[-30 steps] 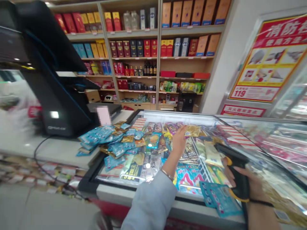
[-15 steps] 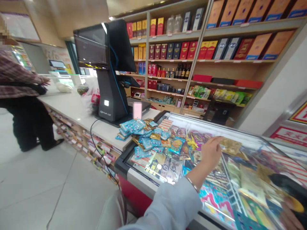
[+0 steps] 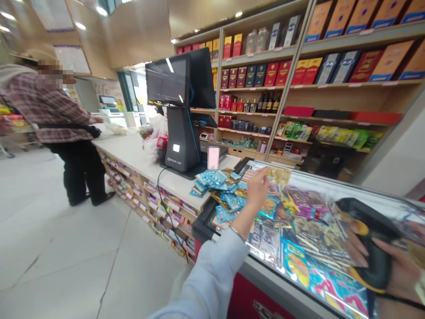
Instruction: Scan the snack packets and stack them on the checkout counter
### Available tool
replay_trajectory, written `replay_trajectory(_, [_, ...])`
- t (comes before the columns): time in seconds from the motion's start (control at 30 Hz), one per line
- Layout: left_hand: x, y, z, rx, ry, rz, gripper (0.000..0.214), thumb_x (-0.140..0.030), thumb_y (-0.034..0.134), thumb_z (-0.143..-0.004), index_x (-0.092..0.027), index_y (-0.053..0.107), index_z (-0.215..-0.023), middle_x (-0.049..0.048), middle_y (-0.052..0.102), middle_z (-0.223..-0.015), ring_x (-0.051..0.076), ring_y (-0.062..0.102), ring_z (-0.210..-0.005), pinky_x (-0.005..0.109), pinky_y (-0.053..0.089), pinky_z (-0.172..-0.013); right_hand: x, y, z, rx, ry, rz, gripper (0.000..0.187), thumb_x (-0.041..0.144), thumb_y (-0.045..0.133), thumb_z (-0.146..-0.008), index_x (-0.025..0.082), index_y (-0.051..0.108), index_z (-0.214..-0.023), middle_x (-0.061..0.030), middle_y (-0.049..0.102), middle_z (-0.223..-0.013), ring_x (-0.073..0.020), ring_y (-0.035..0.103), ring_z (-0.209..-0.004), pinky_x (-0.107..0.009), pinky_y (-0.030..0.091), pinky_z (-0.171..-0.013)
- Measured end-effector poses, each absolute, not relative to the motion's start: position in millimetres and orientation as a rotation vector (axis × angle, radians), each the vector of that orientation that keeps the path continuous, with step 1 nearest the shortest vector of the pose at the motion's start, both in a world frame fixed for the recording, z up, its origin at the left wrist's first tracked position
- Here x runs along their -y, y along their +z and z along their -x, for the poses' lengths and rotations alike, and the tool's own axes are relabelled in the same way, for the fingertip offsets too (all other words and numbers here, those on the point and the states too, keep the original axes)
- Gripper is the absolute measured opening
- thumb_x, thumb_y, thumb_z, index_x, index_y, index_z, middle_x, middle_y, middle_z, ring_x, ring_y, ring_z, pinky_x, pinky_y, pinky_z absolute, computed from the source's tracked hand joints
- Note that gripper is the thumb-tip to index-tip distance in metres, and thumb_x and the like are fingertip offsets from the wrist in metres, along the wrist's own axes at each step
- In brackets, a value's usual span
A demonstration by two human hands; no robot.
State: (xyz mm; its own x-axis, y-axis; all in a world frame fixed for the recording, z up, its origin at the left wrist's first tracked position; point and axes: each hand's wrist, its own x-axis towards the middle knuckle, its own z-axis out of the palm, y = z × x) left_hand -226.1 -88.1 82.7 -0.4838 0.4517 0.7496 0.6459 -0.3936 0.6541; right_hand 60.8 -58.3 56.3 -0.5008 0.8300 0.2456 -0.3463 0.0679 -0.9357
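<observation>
While the right hand (image 3: 396,270) clenches a black, yellow-trimmed handheld barcode scanner (image 3: 370,239) above the sloping glass lid of a red chest freezer (image 3: 272,288), the left hand (image 3: 257,190) pinches a gold foil packet (image 3: 279,176) near the lid's far edge. Just left of it, a heap of blue sachets (image 3: 212,179) spills off a white counter (image 3: 142,155) beside a black checkout terminal (image 3: 181,137). Farther along, a person in a plaid shirt (image 3: 46,104) stands at the counter.

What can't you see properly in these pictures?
All in the head view:
- Pink block: it hides whatever is behind it, beside the till.
- Till screen: glare hides the display.
- Gold packet: its print is too small, and it's unclear whether the left hand holds it.
- Right hand on the scanner: the right edge cuts it off.
</observation>
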Motion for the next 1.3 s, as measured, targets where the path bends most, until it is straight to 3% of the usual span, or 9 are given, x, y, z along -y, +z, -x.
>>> replay_trajectory(0.27, [141.5,80.4,321.3,1.735,-1.897,1.268,0.041,-0.004,0.046,-0.084,-0.020,0.064,-0.117,0.0077,0.066,-0.120,0.016,0.060,-0.114,0.034,0.045,-0.103,74.9,71.2,85.7,1.551,1.750,0.335,0.023,0.046,0.051,-0.075,0.025,0.056,-0.082,0.0025,0.035,-0.054,-0.0111,0.032,-0.035,-0.029,0.025,-0.037])
replay_trajectory(0.53, [163.4,66.3,378.7,1.826,-1.806,1.056,0.039,-0.007,0.050,-0.081,-0.019,0.066,-0.114,0.0074,0.066,-0.118,0.018,0.061,-0.111,0.032,0.045,-0.102,69.0,41.5,174.2,1.372,2.105,0.151,0.020,0.036,0.062,-0.069,0.020,0.057,-0.079,0.0032,0.048,-0.053,-0.0106,0.043,-0.035,-0.023,0.034,-0.034])
replay_trajectory(0.73, [164.1,54.0,403.5,1.991,-1.627,0.916,0.038,-0.010,0.050,-0.080,-0.017,0.066,-0.113,0.0104,0.066,-0.115,0.020,0.061,-0.105,0.033,0.045,-0.098,68.2,18.6,199.2,1.264,2.166,0.133,0.020,0.035,0.061,-0.069,0.018,0.059,-0.080,0.0041,0.051,-0.052,-0.0096,0.045,-0.034,-0.021,0.036,-0.033])
replay_trajectory(0.97, [161.9,37.4,398.3,2.170,-1.283,0.743,0.026,-0.025,0.051,-0.085,-0.020,0.071,-0.100,0.0094,0.068,-0.109,0.028,0.054,-0.105,0.046,0.036,-0.097,68.2,9.5,206.4,1.214,2.185,0.156,0.021,0.033,0.062,-0.070,0.018,0.061,-0.083,0.0040,0.053,-0.052,-0.0105,0.046,-0.034,-0.022,0.038,-0.032])
replay_trajectory(1.13, [160.1,30.1,398.9,2.132,-1.343,0.659,0.024,-0.026,0.050,-0.086,-0.021,0.071,-0.096,0.0081,0.069,-0.105,0.027,0.054,-0.104,0.047,0.030,-0.102,68.3,10.5,206.2,1.228,2.199,0.158,0.020,0.034,0.062,-0.069,0.018,0.058,-0.081,0.0036,0.054,-0.052,-0.0112,0.047,-0.034,-0.023,0.040,-0.032])
replay_trajectory(1.3, [156.5,19.1,403.7,2.045,-1.496,0.643,0.026,-0.030,0.048,-0.088,-0.020,0.070,-0.094,0.0092,0.067,-0.106,0.027,0.054,-0.104,0.044,0.036,-0.097,67.0,8.9,206.9,1.226,2.194,0.168,0.022,0.035,0.063,-0.068,0.018,0.059,-0.081,0.0039,0.053,-0.051,-0.0111,0.046,-0.033,-0.023,0.039,-0.031])
